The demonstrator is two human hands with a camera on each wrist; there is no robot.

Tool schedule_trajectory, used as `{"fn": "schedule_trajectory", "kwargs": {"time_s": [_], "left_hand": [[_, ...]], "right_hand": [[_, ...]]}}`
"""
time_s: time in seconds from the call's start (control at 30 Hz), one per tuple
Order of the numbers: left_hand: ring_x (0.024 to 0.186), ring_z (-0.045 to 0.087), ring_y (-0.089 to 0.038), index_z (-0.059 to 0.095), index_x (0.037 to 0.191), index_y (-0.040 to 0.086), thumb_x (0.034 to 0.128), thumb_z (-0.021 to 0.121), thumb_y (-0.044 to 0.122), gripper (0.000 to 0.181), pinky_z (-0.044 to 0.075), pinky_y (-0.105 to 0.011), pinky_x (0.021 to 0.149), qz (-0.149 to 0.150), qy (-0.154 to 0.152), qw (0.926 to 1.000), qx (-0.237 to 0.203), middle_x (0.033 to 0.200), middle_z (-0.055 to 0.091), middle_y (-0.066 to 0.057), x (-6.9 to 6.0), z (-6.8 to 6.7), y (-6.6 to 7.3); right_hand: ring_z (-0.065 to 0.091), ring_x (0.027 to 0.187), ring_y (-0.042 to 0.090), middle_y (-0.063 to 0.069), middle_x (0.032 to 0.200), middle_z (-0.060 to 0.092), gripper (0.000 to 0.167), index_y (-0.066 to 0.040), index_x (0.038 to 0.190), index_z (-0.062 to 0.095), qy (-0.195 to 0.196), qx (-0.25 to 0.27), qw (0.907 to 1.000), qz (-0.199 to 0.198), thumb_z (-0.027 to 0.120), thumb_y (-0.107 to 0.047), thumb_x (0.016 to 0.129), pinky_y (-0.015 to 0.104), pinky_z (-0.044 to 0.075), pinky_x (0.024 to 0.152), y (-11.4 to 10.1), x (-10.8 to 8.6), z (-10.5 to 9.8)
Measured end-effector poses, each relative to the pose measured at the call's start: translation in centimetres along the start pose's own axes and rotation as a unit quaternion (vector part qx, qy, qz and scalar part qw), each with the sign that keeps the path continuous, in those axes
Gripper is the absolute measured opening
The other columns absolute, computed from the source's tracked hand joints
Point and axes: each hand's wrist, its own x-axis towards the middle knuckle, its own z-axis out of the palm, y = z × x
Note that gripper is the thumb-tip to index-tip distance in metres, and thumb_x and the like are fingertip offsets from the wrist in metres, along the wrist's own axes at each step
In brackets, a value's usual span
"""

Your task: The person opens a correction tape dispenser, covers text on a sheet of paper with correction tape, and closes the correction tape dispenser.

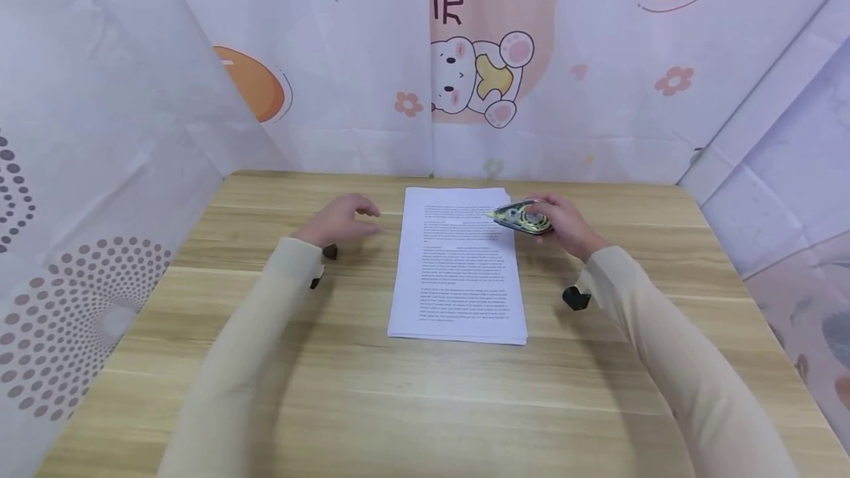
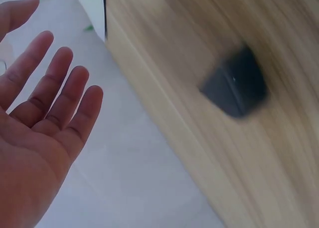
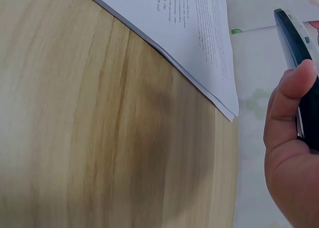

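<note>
A stack of printed sheets (image 1: 458, 271) lies on the wooden table. My right hand (image 1: 564, 226) grips a correction tape dispenser (image 1: 524, 217) above the stack's upper right edge, its tip pointing left over the paper. In the right wrist view, the thumb of the right hand (image 3: 294, 133) lies against the dark dispenser (image 3: 310, 103), beyond the corner of the papers (image 3: 189, 43). My left hand (image 1: 341, 220) hovers left of the stack, touching nothing. Its fingers are relaxed and apart in the left wrist view, where the hand (image 2: 40, 123) is empty.
The wooden table (image 1: 425, 411) has its far edge against a patterned curtain (image 1: 372, 94), with more curtain at both sides. A black piece (image 1: 575, 298) hangs at the right wrist and another (image 1: 330, 251) at the left. A dark block (image 2: 237, 83) shows blurred in the left wrist view.
</note>
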Motion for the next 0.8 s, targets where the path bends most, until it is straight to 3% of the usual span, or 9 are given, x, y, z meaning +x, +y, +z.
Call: {"fn": "schedule_trajectory", "kwargs": {"time_s": [0.27,0.53,0.8], "left_hand": [[0.113,0.051,-0.029,0.059,0.120,0.004,0.0861,0.063,0.030,0.042,0.041,-0.047,0.096,-0.063,-0.026,0.9976,-0.011,0.123,0.057,-0.015,-2.8,-1.7,-2.9],[0.106,0.054,-0.030,0.058,0.119,0.001,0.0794,0.072,0.019,0.046,0.044,-0.044,0.091,-0.070,-0.053,0.9959,-0.022,0.112,0.059,-0.016,-5.0,-2.4,-5.4],[0.103,0.058,-0.028,0.059,0.116,0.000,0.0770,0.074,0.019,0.046,0.046,-0.043,0.090,-0.066,-0.072,0.9950,-0.019,0.110,0.063,-0.015,-5.4,-1.6,-6.7]], "right_hand": [[0.054,0.070,0.005,0.007,0.105,0.047,0.044,-0.001,0.134,0.036,-0.002,0.006,1.0000,0.005,0.047,-0.015,0.094,0.019,0.046,0.052,-0.1,-0.3,-0.2],[0.054,0.068,0.005,0.006,0.102,0.048,0.045,0.000,0.134,0.035,0.000,0.009,1.0000,0.001,0.047,-0.015,0.094,0.018,0.046,0.050,-0.1,-0.4,-0.3],[0.054,0.066,0.005,0.006,0.101,0.049,0.047,0.001,0.135,0.034,0.002,0.007,1.0000,-0.003,0.049,-0.015,0.093,0.019,0.046,0.050,0.0,-0.5,-0.4]]}}
